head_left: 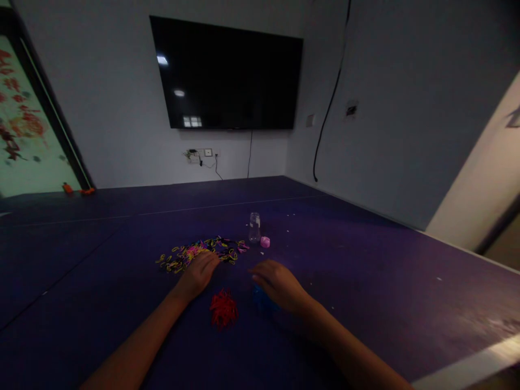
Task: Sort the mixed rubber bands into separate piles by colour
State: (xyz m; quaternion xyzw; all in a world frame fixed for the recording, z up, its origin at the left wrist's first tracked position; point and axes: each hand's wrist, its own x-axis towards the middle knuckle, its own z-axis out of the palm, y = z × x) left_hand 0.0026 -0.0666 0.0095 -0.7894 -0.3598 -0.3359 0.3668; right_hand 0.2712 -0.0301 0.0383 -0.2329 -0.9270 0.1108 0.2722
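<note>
A mixed pile of small rubber bands (179,262), yellow, black and pink, is spread on the dark purple surface. My left hand (200,272) rests at the pile's near right edge, fingers together and pointing in; its fingertips are partly hidden among the bands. My right hand (280,283) is just above a blue heap of bands (263,300), which it partly covers. Its fingers are curled, with thumb and fingertips close together; anything between them is too small to make out. A red heap of bands (223,309) lies between my forearms.
A clear jar (254,227) stands upright beyond my hands, a pink lid-like piece (265,242) beside it. White scraps dot the surface (357,265). At the back, a television (231,76) hangs on the wall, and a black cable (330,103) dangles on the right.
</note>
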